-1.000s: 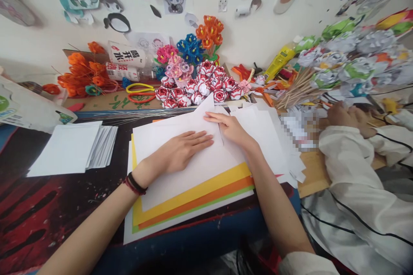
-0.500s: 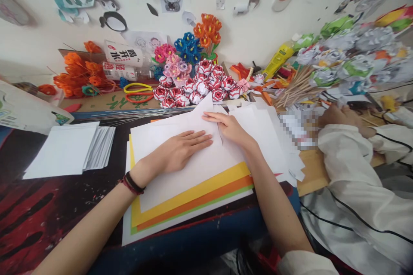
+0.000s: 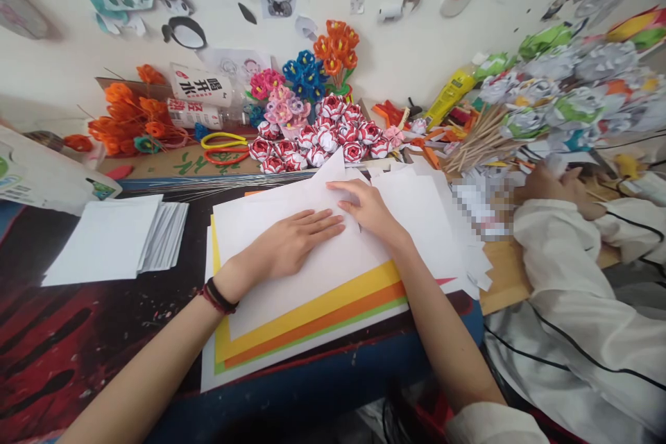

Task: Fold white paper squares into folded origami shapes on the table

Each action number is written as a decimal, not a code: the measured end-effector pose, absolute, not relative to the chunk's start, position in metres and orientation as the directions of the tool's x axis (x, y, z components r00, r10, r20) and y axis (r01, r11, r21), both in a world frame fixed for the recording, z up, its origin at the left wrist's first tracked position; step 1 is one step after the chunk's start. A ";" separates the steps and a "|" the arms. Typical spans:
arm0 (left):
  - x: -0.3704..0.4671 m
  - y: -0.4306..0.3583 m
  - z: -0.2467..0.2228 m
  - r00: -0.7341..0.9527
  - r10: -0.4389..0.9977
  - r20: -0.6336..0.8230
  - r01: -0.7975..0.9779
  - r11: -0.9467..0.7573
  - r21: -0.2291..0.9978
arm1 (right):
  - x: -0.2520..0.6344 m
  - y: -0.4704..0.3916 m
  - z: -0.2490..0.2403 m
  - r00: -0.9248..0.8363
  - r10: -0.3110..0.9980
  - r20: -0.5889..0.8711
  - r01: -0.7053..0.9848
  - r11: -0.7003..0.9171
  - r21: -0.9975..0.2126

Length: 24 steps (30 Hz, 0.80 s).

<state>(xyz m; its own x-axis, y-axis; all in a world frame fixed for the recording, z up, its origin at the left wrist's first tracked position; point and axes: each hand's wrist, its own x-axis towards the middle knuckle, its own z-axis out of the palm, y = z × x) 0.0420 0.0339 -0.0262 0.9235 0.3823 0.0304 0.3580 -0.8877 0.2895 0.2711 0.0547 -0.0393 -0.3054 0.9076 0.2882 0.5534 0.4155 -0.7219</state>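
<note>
A large white sheet (image 3: 260, 222) lies on top of yellow (image 3: 312, 303), orange and green sheets in front of me. Its upper right part is folded, with a pointed corner (image 3: 333, 166) sticking up toward the flowers. My left hand (image 3: 286, 243) rests flat on the white paper with its fingers stretched to the right. My right hand (image 3: 367, 208) touches the paper near the folded part, thumb and fingers apart. Neither hand is closed round anything.
Left of the sheets lies a stack of white squares (image 3: 104, 239). Red-and-white paper flowers (image 3: 327, 135) stand behind. More white paper (image 3: 416, 222) is on the right, and a co-worker's hands (image 3: 556, 187) are beyond it.
My right thumb has moved away from its fingers, which were close together before. My left hand has stayed flat on the paper.
</note>
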 end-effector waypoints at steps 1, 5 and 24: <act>0.042 0.034 -0.026 0.922 0.384 0.036 0.358 -0.887 0.291 | 0.270 0.053 -0.039 -0.297 0.906 0.301 0.563 0.421 -0.711; 0.041 0.033 -0.027 0.924 0.379 0.059 0.347 -0.891 0.292 | 0.269 0.044 -0.038 -0.242 0.899 0.365 0.621 0.432 -0.654; 0.041 0.029 -0.032 0.871 0.463 0.164 0.411 -0.869 0.274 | 0.289 -0.005 -0.044 -0.519 0.829 0.211 0.738 0.558 -0.379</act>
<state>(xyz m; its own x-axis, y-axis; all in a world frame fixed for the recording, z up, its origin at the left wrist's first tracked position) 0.0406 0.0291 -0.0317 0.8707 0.4635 0.1643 0.4110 -0.8694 0.2742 0.2892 -0.0047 -0.0436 -0.5186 0.8286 0.2107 0.7378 0.5583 -0.3795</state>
